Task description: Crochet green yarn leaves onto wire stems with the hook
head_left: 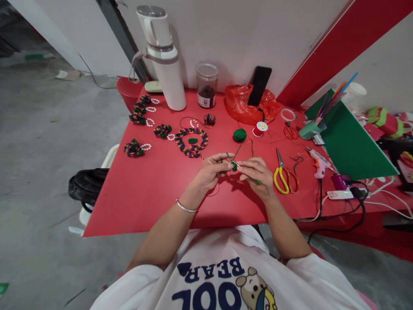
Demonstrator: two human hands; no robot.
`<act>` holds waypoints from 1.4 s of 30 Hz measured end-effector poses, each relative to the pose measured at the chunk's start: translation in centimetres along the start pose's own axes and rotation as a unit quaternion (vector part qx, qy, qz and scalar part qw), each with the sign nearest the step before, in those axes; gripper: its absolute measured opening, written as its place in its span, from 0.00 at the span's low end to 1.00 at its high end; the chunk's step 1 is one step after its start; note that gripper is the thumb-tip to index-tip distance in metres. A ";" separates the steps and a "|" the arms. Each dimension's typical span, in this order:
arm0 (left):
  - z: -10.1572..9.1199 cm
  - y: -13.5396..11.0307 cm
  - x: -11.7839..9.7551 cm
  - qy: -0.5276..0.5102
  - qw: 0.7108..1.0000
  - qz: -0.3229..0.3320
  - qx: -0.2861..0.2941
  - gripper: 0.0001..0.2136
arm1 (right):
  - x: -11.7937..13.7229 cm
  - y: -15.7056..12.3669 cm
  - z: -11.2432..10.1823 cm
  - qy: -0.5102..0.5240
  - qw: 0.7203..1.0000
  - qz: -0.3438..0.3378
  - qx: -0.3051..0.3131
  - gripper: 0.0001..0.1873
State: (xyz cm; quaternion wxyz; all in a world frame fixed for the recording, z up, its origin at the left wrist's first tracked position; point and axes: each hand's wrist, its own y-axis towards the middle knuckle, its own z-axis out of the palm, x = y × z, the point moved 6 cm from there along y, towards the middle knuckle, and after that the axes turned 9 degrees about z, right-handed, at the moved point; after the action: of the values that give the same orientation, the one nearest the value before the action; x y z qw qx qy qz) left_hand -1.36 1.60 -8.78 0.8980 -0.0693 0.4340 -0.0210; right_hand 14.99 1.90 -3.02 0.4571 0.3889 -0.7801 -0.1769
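Between thumb and fingers, my left hand (213, 169) pinches a small piece of green crochet (234, 167). My right hand (258, 173) is closed around a thin crochet hook (238, 165), whose metal tip meets the green stitches; a bit of green shows under the palm. A strand runs from the work up to a green yarn ball (239, 135). Left of my hands lies a ring of multicoloured crochet (191, 142) with a small green crocheted leaf (192, 141) inside it. Multicoloured crocheted flowers with white bead loops, one of them a flower (133, 148), lie farther left.
Yellow-handled scissors (281, 174) and a pink glue gun (319, 164) lie to the right, near a power strip (343, 194) with cables. Along the wall stand a white bottle (168, 73), a clear jar (207, 86) and a phone (260, 86) against a red plastic bag (237, 103).
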 end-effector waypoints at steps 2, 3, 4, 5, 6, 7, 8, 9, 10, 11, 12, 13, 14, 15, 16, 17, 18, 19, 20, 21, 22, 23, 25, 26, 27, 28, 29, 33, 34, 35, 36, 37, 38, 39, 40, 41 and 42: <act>0.1 0.0 0.0 0.000 1.000 0.001 0.000 0.20 | 0.0 -0.1 0.0 -0.005 1.000 0.001 -0.004 0.15; 0.1 0.0 0.0 0.000 1.000 0.001 0.000 0.20 | -0.1 -0.1 0.0 -0.010 1.000 0.006 -0.004 0.15; 0.1 0.0 -0.1 0.000 1.000 0.001 -0.001 0.20 | -0.2 -0.2 0.0 -0.014 1.000 0.013 -0.002 0.14; 0.0 0.0 -0.1 -0.001 1.000 0.002 -0.003 0.19 | -0.3 -0.2 0.0 -0.016 1.000 0.020 0.002 0.14; 0.0 0.0 -0.1 -0.001 1.000 0.004 -0.006 0.19 | -0.3 -0.3 0.1 -0.017 1.000 0.024 0.006 0.13; -0.1 0.0 -0.2 -0.002 1.000 0.005 -0.009 0.19 | -0.4 -0.3 0.0 -0.015 1.000 0.027 0.008 0.13; -0.2 0.0 -0.2 -0.002 1.000 0.005 -0.011 0.19 | -0.4 -0.3 0.0 -0.012 1.000 0.026 0.009 0.13; -0.2 0.0 -0.2 -0.002 1.000 0.005 -0.014 0.19 | -0.3 -0.3 -0.1 -0.011 1.000 0.023 0.008 0.13; -0.3 0.0 -0.2 -0.001 1.000 0.005 -0.015 0.19 | -0.3 -0.3 -0.1 -0.014 1.000 0.021 0.007 0.13; -0.3 0.0 -0.2 -0.001 1.000 0.005 -0.015 0.19 | -0.2 -0.3 -0.2 -0.018 1.000 0.018 0.006 0.13; -0.3 0.1 -0.2 0.000 1.000 0.004 -0.015 0.19 | -0.2 -0.3 -0.2 -0.024 1.000 0.014 0.006 0.13; -0.3 0.1 -0.2 0.000 1.000 0.004 -0.014 0.18 | -0.1 -0.2 -0.2 -0.027 1.000 0.010 0.006 0.13; -0.3 0.1 -0.2 0.001 1.000 0.004 -0.013 0.18 | 0.0 -0.2 -0.3 -0.027 1.000 0.006 0.005 0.13; -0.2 0.1 -0.2 0.002 1.000 0.003 -0.011 0.18 | 0.1 -0.2 -0.3 -0.026 1.000 0.001 0.003 0.13; -0.2 0.1 -0.2 0.003 1.000 0.004 -0.010 0.18 | 0.1 -0.2 -0.4 -0.025 1.000 -0.004 0.000 0.14; -0.2 0.1 -0.3 0.003 1.000 0.005 -0.008 0.18 | 0.2 -0.3 -0.4 -0.025 1.000 -0.006 -0.002 0.14; -0.2 0.1 -0.3 0.004 1.000 0.005 -0.007 0.18 | 0.2 -0.3 -0.5 -0.027 1.000 -0.007 -0.003 0.13; -0.1 0.1 -0.3 0.005 1.000 0.006 -0.005 0.18 | 0.1 -0.3 -0.5 -0.031 1.000 -0.006 -0.002 0.12; -0.1 0.1 -0.3 0.006 1.000 0.006 -0.004 0.18 | 0.1 -0.3 -0.6 -0.034 0.999 -0.003 0.000 0.12; -0.1 0.1 -0.4 0.006 1.000 0.005 -0.004 0.17 | 0.1 -0.3 -0.6 -0.036 0.999 -0.001 0.003 0.12; -0.1 0.1 -0.4 0.008 1.000 0.003 -0.004 0.17 | 0.1 -0.3 -0.6 -0.036 0.999 0.002 0.007 0.11; -0.1 0.1 -0.4 0.009 1.000 0.002 -0.005 0.17 | 0.1 -0.4 -0.6 -0.035 0.999 0.002 0.009 0.12; -0.1 0.0 -0.5 0.011 1.000 0.000 -0.006 0.16 | 0.2 -0.4 -0.8 -0.027 1.000 -0.003 0.007 0.13; -0.1 0.0 -0.5 0.011 1.000 0.000 -0.006 0.16 | 0.3 -0.4 -0.8 -0.023 1.000 -0.008 0.005 0.15; 0.0 -0.1 -0.5 0.011 1.000 0.000 -0.004 0.16 | 0.4 -0.4 -0.9 -0.018 1.000 -0.013 0.003 0.16; 0.0 -0.1 -0.6 0.011 1.000 0.000 -0.002 0.16 | 0.4 -0.4 -1.0 -0.014 1.000 -0.017 0.004 0.17; 0.0 -0.1 -0.6 0.012 1.000 -0.001 0.002 0.16 | 0.5 -0.3 -1.0 -0.010 1.000 -0.018 0.007 0.18; 0.0 -0.1 -0.7 0.022 1.000 -0.003 0.014 0.15 | 0.4 -0.2 -1.3 -0.009 0.999 -0.003 0.049 0.17; 0.0 -0.1 -0.7 0.023 1.000 -0.006 0.018 0.15 | 0.4 -0.2 -1.4 -0.012 0.998 0.003 0.061 0.16; 0.0 -0.1 -0.7 0.024 0.999 -0.009 0.022 0.15 | 0.4 -0.1 -1.6 -0.016 0.997 0.008 0.072 0.16; 0.0 -0.1 -0.7 0.024 0.999 -0.011 0.026 0.15 | 0.5 0.0 -1.7 -0.019 0.997 0.011 0.081 0.15; 0.0 -0.1 -0.6 0.024 0.999 -0.014 0.031 0.15 | 0.6 0.1 -1.9 -0.019 0.996 0.008 0.085 0.15; 0.0 -0.1 -0.6 0.024 0.999 -0.014 0.035 0.15 | 0.8 0.2 -2.0 -0.016 0.996 0.002 0.087 0.15; 0.0 -0.1 -0.6 0.023 0.999 -0.014 0.038 0.14 | 1.0 0.3 -2.2 -0.011 0.996 -0.005 0.088 0.16; 0.0 0.0 -0.6 0.023 0.999 -0.013 0.041 0.14 | 1.1 0.3 -2.3 -0.006 0.996 -0.011 0.088 0.16; 0.0 0.0 -0.6 0.024 0.999 -0.012 0.042 0.14 | 1.2 0.4 -2.4 0.000 0.996 -0.014 0.089 0.17; 0.0 0.0 -0.5 0.025 0.999 -0.012 0.044 0.14 | 1.2 0.5 -2.4 0.004 0.996 -0.012 0.092 0.16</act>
State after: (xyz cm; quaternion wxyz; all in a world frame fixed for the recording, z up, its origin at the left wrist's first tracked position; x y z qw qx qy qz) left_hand -1.73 1.63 -8.39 0.8888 -0.0347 0.4539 -0.0526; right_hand 16.45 1.43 -0.77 0.4205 0.4395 -0.7863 -0.1078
